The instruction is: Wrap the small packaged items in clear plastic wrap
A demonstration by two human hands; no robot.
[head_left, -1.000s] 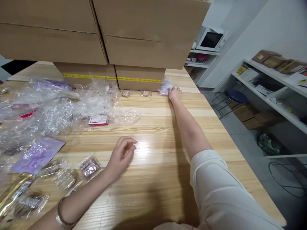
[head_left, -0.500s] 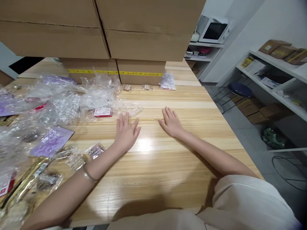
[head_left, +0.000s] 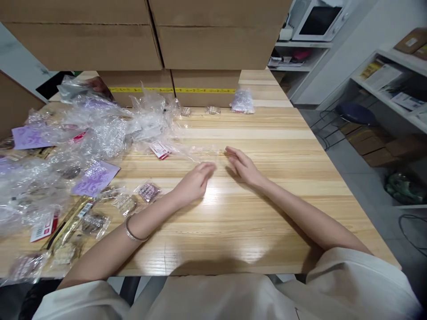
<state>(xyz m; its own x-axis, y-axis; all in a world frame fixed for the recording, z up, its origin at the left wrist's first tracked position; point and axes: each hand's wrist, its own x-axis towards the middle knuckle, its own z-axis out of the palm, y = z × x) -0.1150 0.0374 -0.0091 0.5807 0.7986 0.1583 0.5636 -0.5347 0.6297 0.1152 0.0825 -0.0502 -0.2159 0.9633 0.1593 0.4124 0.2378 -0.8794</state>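
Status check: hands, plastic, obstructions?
Left hand at clear film, grip unclear. Right hand open, nothing visible in it. Film flat on table, crumpled plastic heap to its left; cardboard boxes beyond.

Pale wooden table (head_left: 250, 231) — clear plastic (head_left: 110, 131) heaped, ten o'clock; purple packet (head_left: 96, 178), nine; gold packet (head_left: 68, 224), eight; cartons (head_left: 205, 94), twelve; small bag (head_left: 243, 102), one.

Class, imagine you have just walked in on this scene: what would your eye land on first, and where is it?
Probably the big heap of crinkled clear plastic wrapping sprawled over the left side of the wooden table. Behind it loom large cardboard boxes, stacked, the lower ones banded with yellow tape. Bright purple packets also stand out at the left.
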